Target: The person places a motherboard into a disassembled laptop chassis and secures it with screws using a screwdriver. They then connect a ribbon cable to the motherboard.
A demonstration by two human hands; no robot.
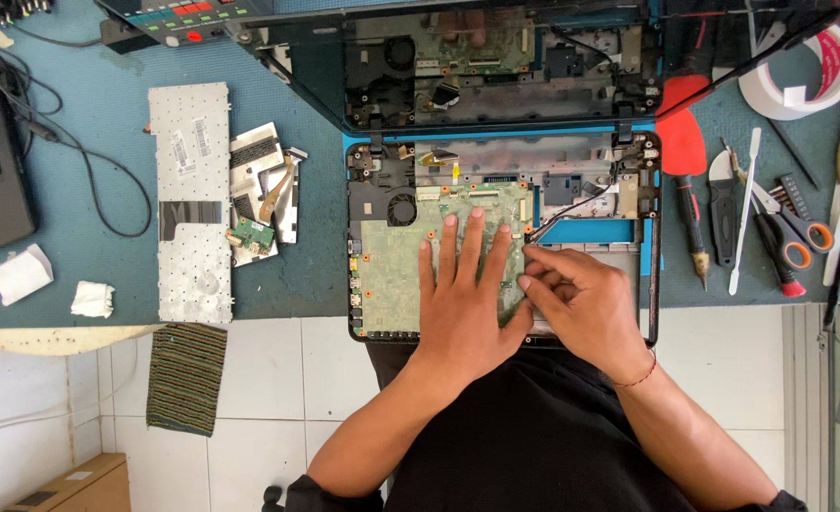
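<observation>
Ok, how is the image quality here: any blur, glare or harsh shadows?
Head view: sharp overall, even daylight, soft shadows; mild glare on the white tape roll and floor tiles; left hand and right hand on the green board unblurred.

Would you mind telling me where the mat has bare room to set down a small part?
Bare mat lies between the black cable and the upturned keyboard, and between the loose parts and the open laptop. Right of the laptop, tools crowd it.
</observation>
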